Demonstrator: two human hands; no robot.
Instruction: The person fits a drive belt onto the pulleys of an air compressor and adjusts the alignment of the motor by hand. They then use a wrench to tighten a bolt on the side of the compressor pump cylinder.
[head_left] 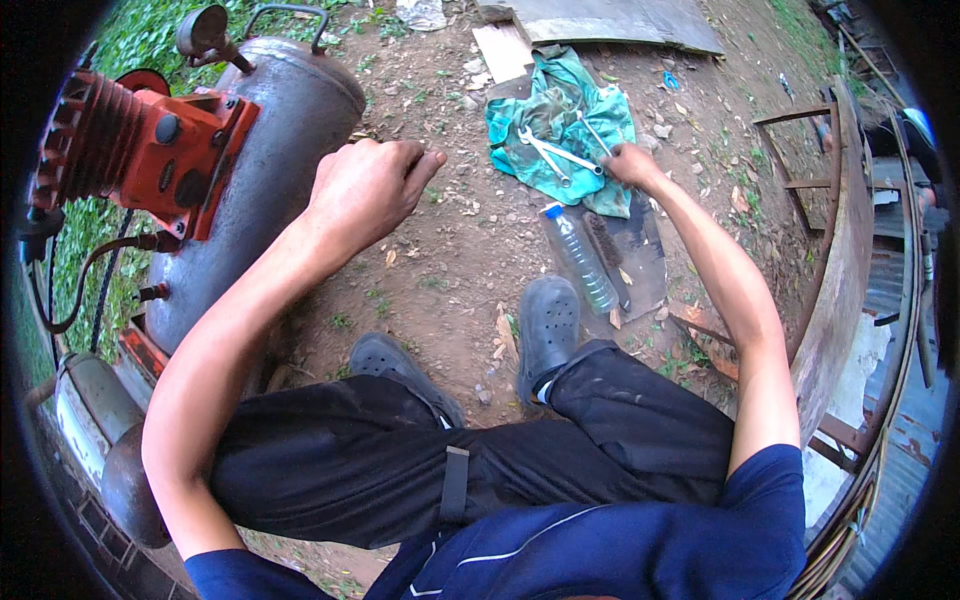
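Note:
My right hand pinches the near end of a wrench, whose far end lies over a crumpled green cloth. Two more wrenches rest crossed on the cloth, just left of that hand. My left hand hangs over the dirt beside the grey tank of an air compressor. Its fingers are curled under, back of the hand upward, so anything inside them is hidden. The compressor's orange pump sits on top of the tank.
A clear plastic bottle with a blue cap and a brush lie on a dark board, near my shoe. A pressure gauge rises from the tank. Wooden boards lie beyond the cloth; a rusty metal frame stands right.

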